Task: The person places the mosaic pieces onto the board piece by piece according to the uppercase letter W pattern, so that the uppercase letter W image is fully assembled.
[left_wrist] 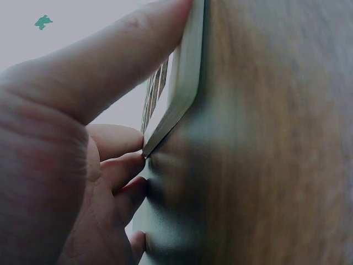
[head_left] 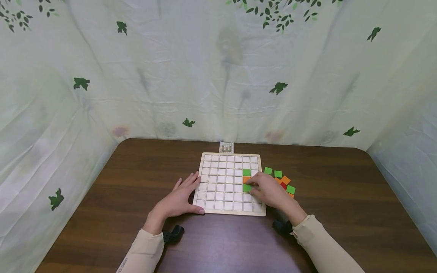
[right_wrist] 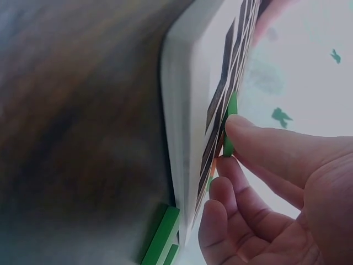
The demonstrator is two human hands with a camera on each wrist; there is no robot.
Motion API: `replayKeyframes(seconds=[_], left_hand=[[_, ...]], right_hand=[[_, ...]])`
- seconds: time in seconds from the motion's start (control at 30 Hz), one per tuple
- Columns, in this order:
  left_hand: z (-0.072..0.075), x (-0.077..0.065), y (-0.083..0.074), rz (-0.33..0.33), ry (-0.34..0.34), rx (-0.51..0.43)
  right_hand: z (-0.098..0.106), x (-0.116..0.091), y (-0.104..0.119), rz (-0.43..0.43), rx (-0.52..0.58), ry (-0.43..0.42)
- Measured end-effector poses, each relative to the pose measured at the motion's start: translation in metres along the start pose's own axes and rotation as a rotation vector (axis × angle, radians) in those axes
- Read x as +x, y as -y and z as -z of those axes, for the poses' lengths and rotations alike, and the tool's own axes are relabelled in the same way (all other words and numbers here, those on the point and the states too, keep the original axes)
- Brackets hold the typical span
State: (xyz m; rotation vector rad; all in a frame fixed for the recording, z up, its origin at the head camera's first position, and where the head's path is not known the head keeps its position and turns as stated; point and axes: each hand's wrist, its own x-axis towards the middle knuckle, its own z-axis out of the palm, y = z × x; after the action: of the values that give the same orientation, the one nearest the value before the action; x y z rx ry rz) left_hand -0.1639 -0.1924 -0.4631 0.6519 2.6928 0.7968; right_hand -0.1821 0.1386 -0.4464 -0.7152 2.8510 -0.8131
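Clearly, the left hand [head_left: 179,198], spread, touches a board [head_left: 220,187]; the right [head_left: 272,190] pinches a tile [right_wrist: 228,143].

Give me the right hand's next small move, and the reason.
Probably press the green tile flat into its square: the right hand pinches it at the board, beside the orange tile, while the left hand touches the board's left edge.

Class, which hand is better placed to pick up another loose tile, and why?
Probably the right hand: it is nearer the loose tiles, right of the board, though it must first release the green tile it pinches. The left hand touches the board's opposite edge.
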Motion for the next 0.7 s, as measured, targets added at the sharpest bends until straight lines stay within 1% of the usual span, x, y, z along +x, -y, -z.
replayKeyframes(seconds=[0.13, 0.27, 0.47, 0.6, 0.7], left_hand=[[0.0, 0.0, 0.0, 0.003, 0.002, 0.003], [0.0, 0.0, -0.001, 0.007, 0.002, 0.004], [0.0, 0.001, 0.001, 0.01, 0.002, 0.007], [0.0, 0.001, 0.001, 0.008, 0.004, 0.009], [-0.001, 0.001, 0.001, 0.006, 0.005, 0.008]], right_hand=[[0.0, -0.002, -0.001, -0.024, 0.018, -0.015], [0.004, -0.005, -0.004, -0.052, 0.066, -0.021], [0.019, -0.012, -0.015, -0.063, 0.078, -0.036], [0.029, -0.017, -0.021, -0.082, 0.089, -0.06], [0.035, -0.022, -0.026, -0.08, 0.095, -0.085]])
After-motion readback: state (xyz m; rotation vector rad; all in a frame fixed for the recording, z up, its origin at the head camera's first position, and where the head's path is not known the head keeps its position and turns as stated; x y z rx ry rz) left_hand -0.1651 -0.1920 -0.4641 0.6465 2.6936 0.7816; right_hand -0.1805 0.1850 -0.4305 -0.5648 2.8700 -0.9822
